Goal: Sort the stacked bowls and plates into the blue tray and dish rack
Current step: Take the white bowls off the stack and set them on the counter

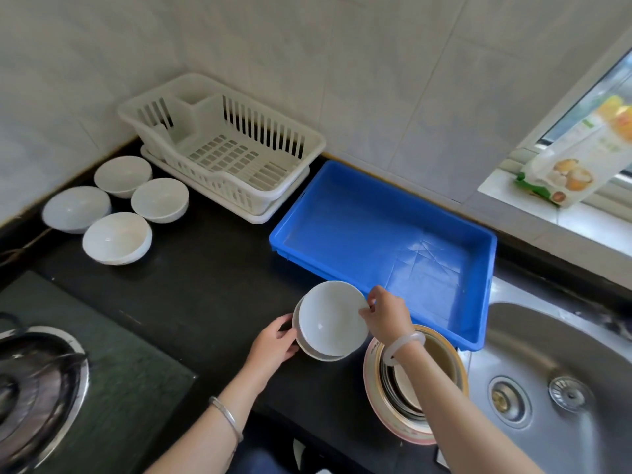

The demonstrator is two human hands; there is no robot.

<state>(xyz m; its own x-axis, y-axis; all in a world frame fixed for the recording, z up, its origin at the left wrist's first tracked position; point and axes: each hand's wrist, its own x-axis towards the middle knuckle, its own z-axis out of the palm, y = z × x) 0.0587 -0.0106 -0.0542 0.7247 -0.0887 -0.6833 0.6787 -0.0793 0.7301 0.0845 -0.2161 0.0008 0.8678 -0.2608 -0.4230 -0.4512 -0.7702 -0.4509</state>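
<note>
The glossy white ceramic bowl (330,318) on top of the short stack is tilted up on its right side, its rim pinched between the thumb and fingers of the right hand (388,314). I'd say the tilt is there to break it free of the white bowl nested beneath it (309,348), whose edge shows only as a crescent along the left and lower side. The left hand (273,343) is cupped against that lower bowl's left wall, fingers curled and pressed to it, seemingly to hold the stack down while the top one comes away.

The stack stands on the black stone counter (205,295), just in front of the near left corner of the shallow blue plastic tray (472,333), which holds nothing yet. That closeness makes the tray the likely drop for this bowl, though I can't be sure.

Just right of the stack, under the right wrist, sits a pile of round plates with pink and gold rims (383,410), close beside the steel sink (547,367).

Further back on the left, the white slatted plastic dish rack (239,148) waits with nothing in it against the tiled wall, and four white bowls (118,237) sit singly on the counter beside it.
</note>
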